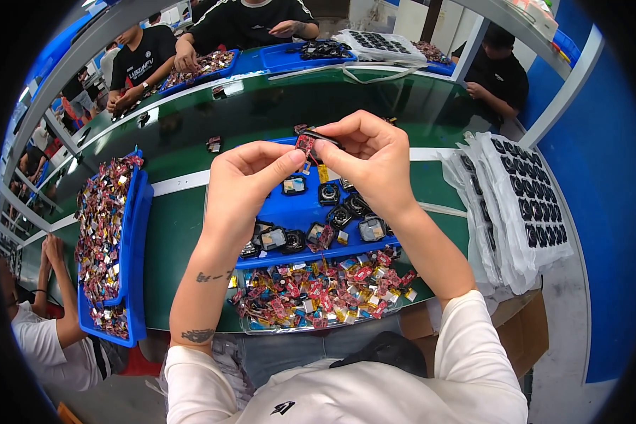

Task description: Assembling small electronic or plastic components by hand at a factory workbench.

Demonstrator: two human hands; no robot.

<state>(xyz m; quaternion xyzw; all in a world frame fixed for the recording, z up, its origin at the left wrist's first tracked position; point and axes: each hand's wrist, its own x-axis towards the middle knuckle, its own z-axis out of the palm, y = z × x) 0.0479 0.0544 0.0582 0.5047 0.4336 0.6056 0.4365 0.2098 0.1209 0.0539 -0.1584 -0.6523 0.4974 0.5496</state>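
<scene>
The left hand (249, 173) pinched a board (304, 143), the right hand (369, 164) a black part (324, 137), likely for steadiness. A tray (279, 206) sat at six o'clock, seemingly for reach.

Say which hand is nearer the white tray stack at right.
Right: the right hand is left of the white tray stack; the left hand is farther left.

Above centre toward 12 o'clock, your left hand (251, 169) is pinching a red circuit board (305, 144) while your right hand (371, 159) is gripping a black part (326, 138) beside it. A blue tray (300, 210) is holding black casings (293, 241) below; loose boards (321, 291) are heaping at 6 o'clock, a loaded blue bin (141, 212) is standing at 9, white trays (545, 267) at 3.
</scene>
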